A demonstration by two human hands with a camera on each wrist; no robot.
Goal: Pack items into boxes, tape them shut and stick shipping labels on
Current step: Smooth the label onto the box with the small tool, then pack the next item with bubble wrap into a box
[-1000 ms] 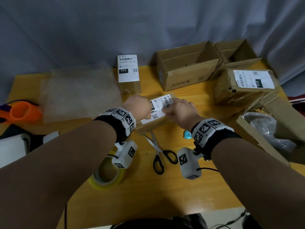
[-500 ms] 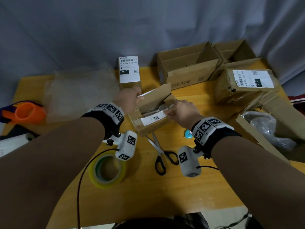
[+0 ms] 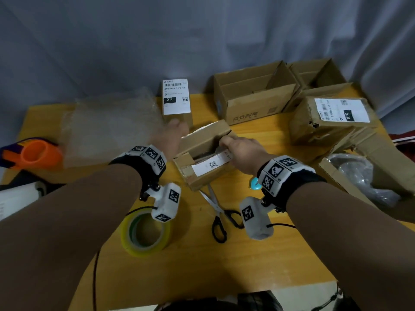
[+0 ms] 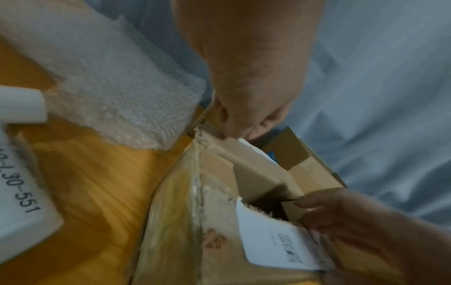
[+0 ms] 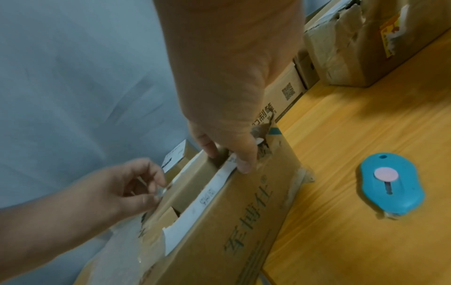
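A small worn cardboard box lies mid-table with its top flaps parted. Its white shipping label is torn along the seam, and one half stays on the near flap. My right hand grips the near flap at the box's right end, with one digit hooked inside the opening and another outside on the label strip. My left hand is blurred at the left end of the raised far flap. Its thumb and forefinger pinch that flap's edge. The box's inside is dark, and its contents are hidden.
Scissors and a blue box cutter lie just in front of the box, with a tape roll at front left. Bubble wrap and an orange dispenser are at left. Labelled boxes and open cartons stand behind.
The box was closed with both hands on its label. The flaps have since been pulled apart, tearing the label. The far flap stands up and my left hand has shifted left.
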